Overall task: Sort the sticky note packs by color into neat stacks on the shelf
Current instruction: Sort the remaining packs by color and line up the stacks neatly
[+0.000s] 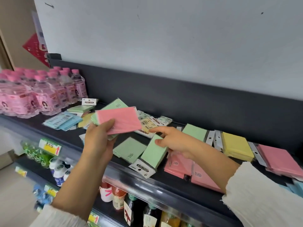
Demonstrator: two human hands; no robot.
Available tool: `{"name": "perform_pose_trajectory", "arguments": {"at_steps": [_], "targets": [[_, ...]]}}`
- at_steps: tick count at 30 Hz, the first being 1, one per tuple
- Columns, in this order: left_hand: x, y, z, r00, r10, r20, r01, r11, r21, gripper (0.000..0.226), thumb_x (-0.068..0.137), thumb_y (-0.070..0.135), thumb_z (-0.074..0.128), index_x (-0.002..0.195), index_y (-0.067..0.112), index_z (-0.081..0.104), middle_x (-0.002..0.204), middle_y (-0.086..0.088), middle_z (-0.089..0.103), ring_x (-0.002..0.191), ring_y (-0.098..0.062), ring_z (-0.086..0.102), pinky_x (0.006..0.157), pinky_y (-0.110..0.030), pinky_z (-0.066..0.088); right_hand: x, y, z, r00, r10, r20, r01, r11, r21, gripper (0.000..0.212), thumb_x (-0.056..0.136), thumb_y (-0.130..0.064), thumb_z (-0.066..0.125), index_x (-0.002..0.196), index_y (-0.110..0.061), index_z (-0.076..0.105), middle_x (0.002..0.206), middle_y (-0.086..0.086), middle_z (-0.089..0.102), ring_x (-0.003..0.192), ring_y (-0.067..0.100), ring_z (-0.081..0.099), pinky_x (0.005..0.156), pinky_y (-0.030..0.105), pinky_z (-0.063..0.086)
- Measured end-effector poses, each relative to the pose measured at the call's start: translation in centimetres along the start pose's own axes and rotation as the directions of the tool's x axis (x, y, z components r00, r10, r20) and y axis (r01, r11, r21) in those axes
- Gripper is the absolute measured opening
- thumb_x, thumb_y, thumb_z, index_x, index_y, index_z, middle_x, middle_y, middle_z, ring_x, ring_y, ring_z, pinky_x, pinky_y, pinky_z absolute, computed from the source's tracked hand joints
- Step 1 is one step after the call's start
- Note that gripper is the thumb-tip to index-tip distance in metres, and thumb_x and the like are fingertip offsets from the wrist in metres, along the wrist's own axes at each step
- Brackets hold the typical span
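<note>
My left hand holds a small pile of packs above the dark shelf, a pink pack on top and green packs beneath. My right hand grips a green pack that is tilted up off the shelf. Another green pack lies flat beside it. To the right stand a green stack, a yellow stack and a pink stack. Pink packs lie under my right forearm. Blue packs and mixed packs lie scattered at the left and centre.
Shrink-wrapped pink-capped bottles fill the shelf's left end. A dark back panel runs behind the packs. Lower shelves with bottles and price tags sit below the front edge. Blue packs show at the far right.
</note>
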State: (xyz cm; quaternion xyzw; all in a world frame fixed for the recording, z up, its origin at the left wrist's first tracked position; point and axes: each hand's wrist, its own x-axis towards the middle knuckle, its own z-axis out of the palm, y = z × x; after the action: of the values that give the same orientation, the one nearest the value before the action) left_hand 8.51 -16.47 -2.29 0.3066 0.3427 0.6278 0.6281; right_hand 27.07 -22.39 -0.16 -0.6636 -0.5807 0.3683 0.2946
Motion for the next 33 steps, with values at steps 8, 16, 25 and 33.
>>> {"name": "perform_pose_trajectory", "arguments": {"at_steps": [8,16,25,33], "targets": [[-0.5,1.0,0.6,0.999,0.033,-0.034,-0.036,0.997,-0.073,0.017,0.090,-0.001,0.055,0.092,0.015,0.052,0.086,-0.005,0.061,0.073,-0.016,0.059,0.076,-0.030,0.050,-0.7,0.6,-1.4,0.956,0.272,-0.106,-0.138,0.742,0.657,0.015,0.084,0.006,0.055,0.098,0.000,0.056,0.089,0.017,0.067,0.072,0.023,0.067,0.056,0.029,0.059],[-0.6,-0.8,1.3,0.998,-0.059,-0.022,0.058,0.998,-0.014,0.016,0.090,-0.003,0.054,0.099,0.009,0.049,0.090,-0.011,0.060,0.076,-0.021,0.062,0.079,-0.039,0.057,-1.9,1.4,1.8,0.966,0.193,-0.174,-0.184,0.981,0.066,0.016,0.077,-0.014,0.064,0.065,-0.011,0.052,0.061,0.004,0.060,0.048,0.015,0.056,0.050,0.026,0.043],[-1.9,-1.7,2.3,0.959,-0.083,0.271,0.065,0.995,0.074,0.019,0.086,-0.001,0.060,0.101,0.008,0.057,0.092,-0.009,0.070,0.078,-0.018,0.068,0.063,-0.024,0.058,-3.1,0.2,-1.5,0.964,-0.012,-0.266,-0.075,0.946,-0.315,0.033,0.083,-0.034,0.062,0.060,-0.013,0.051,0.062,0.005,0.051,0.057,0.016,0.043,0.058,0.028,0.033],[-3.5,-3.5,5.0,0.925,-0.088,0.369,0.034,0.988,0.149,0.046,0.073,-0.007,0.070,0.116,0.003,0.057,0.104,-0.015,0.071,0.089,-0.027,0.069,0.066,-0.032,0.059,-5.1,1.4,-4.6,0.977,0.114,-0.183,-0.037,0.925,0.377,0.041,0.085,-0.029,0.068,0.121,-0.023,0.048,0.109,0.005,0.064,0.091,0.020,0.067,0.068,0.031,0.056]]}}
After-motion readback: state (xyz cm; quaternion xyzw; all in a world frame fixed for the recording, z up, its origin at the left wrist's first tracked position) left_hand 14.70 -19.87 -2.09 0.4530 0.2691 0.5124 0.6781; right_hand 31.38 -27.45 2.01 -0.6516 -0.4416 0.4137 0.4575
